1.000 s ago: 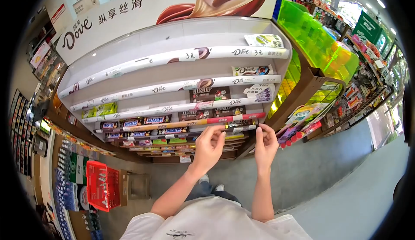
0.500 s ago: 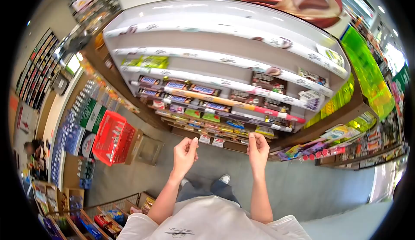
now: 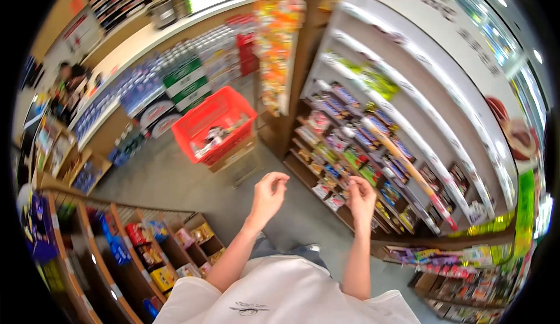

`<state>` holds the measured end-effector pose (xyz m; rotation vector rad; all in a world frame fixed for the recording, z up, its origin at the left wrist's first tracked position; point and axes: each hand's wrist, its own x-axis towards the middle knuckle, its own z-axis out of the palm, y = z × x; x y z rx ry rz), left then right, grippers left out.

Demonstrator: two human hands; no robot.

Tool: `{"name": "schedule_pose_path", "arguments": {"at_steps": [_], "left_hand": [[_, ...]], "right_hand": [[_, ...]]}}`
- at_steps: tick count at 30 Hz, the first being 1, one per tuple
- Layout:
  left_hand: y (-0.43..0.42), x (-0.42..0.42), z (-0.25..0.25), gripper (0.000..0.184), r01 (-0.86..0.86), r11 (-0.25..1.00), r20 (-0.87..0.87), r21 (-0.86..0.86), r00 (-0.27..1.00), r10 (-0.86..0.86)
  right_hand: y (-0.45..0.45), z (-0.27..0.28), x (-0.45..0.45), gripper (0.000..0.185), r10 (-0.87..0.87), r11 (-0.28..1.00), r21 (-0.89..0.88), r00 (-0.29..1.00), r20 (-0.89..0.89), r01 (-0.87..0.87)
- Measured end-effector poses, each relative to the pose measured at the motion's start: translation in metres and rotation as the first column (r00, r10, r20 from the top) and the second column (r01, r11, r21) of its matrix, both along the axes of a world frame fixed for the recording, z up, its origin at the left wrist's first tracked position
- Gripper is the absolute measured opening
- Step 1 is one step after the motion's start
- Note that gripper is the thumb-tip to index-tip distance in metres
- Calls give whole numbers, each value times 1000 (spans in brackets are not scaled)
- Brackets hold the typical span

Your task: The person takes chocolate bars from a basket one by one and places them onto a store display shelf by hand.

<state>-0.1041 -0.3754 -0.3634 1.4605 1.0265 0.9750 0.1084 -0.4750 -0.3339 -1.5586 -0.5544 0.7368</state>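
My left hand [image 3: 269, 194] is raised over the floor in front of me, fingers curled toward the thumb, touching nothing that I can see. My right hand [image 3: 361, 198] is held up at a similar height, its fingers bent near the thumb; it overlaps the lower part of the snack shelf [image 3: 434, 99] in view, and I see no item in it. Beyond my left hand stands a red basket [image 3: 240, 127] with a few white and dark items inside, resting on a brown box.
A counter [image 3: 137, 41] with bottled drinks below it runs along the back left. Another person [image 3: 73, 74] is at the far left. A wooden rack [image 3: 116, 230] of packaged snacks stands at the lower left, and an orange-packed display [image 3: 279, 50] beside the shelf.
The view has swung left, so the snack shelf now lies on the right and the red basket nearer the middle. Both hands have drawn back from the shelf front since the earliest frame.
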Motion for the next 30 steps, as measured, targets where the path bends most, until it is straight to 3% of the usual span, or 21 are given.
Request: {"name": "schedule_pose_path", "arguments": {"at_steps": [2, 5, 7, 12, 19, 22, 25, 30], "left_hand": [[14, -28, 1, 12, -68, 984, -101, 165, 991, 85], [25, -58, 11, 13, -115, 981, -97, 153, 987, 131], [32, -77, 15, 15, -35, 997, -120, 64, 992, 43], [56, -123, -13, 20, -125, 992, -192, 29, 973, 128], [96, -176, -44, 29, -238, 948, -392, -213, 909, 140], [122, -191, -57, 30, -306, 892, -384, -331, 908, 169], [149, -200, -74, 32, -372, 867, -420, -332, 881, 217], [199, -207, -94, 31, -485, 800, -493, -353, 823, 282]], "right_hand": [[27, -8, -22, 15, 64, 998, 2, 995, 80, -64], [68, 2, -70, 16, 201, 978, -68, 978, 45, -198], [91, 8, -99, 16, 298, 953, -78, 953, 47, -294], [140, 8, -139, 16, 485, 870, -146, 870, 87, -471], [225, -40, -169, 18, 670, 729, -244, 740, 61, -640], [274, -61, -182, 19, 732, 659, -309, 679, 53, -686], [322, -79, -190, 23, 817, 576, -420, 505, 278, -701], [402, -100, -213, 22, 877, 481, -452, 417, 240, -752]]}}
